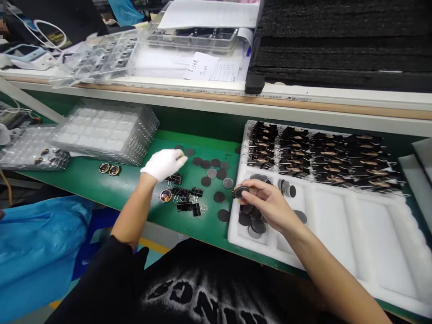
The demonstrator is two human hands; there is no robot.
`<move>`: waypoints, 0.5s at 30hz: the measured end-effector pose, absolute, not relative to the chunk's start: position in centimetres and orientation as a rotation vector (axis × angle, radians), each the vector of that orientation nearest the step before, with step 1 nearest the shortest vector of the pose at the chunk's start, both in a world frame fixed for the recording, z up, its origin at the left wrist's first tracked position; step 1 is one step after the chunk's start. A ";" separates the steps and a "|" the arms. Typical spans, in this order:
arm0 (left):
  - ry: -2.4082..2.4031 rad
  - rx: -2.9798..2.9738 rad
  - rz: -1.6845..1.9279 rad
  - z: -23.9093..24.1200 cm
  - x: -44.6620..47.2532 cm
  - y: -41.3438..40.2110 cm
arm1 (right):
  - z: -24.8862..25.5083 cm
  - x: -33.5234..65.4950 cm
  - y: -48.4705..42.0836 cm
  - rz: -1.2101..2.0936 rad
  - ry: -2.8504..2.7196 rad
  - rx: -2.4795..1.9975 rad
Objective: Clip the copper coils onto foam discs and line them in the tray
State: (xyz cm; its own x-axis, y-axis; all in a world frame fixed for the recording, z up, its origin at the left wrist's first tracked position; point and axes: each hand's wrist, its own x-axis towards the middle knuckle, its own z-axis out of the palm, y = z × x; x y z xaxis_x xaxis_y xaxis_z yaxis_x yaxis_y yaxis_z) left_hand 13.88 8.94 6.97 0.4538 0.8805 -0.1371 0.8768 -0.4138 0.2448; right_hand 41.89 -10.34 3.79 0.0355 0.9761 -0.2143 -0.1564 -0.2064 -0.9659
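Legible on white paper slip (201, 66), upper centre of the frame: handwritten "8.26" (following mark unclear) and "15:00". Legible along white shelf (202, 107), upper right: "LESSO". Only partly readable: white-edged lettering on black garment (202, 288), bottom centre.

Below shelf: green, smooth worktop (202, 227). At upper right: stacked black sheets (337, 45). At lower left: bright blue fabric (43, 243).

Counted on worktop: two gold-rimmed round pieces (114, 170), centre left; one similar round piece (165, 195) beside loose black metal binder clips (185, 207), uncountable through overlap; about a dozen flat grey discs (219, 196), centre. Counted in white foam tray (384, 243), right: four columns of clipped pieces (297, 153).

Pinched between thumb and fingers of bare right hand (266, 198), over tray's left edge: one round dark-faced piece (241, 191). Gathered at fingertips above clips: white-gloved left hand (164, 163); contents, if any, impossible to tell.
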 end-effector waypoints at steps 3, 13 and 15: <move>1.620 2.407 0.026 7.6 10.5 9.8 | 3.3 42.1 -10.2 1.462 -0.818 -1.220; 1.513 2.431 0.268 2.8 10.2 4.6 | 2.1 41.4 -10.7 1.555 -0.743 -1.198; 1.490 2.365 0.380 2.8 11.5 4.3 | 2.3 40.7 -10.7 1.553 -0.815 -1.178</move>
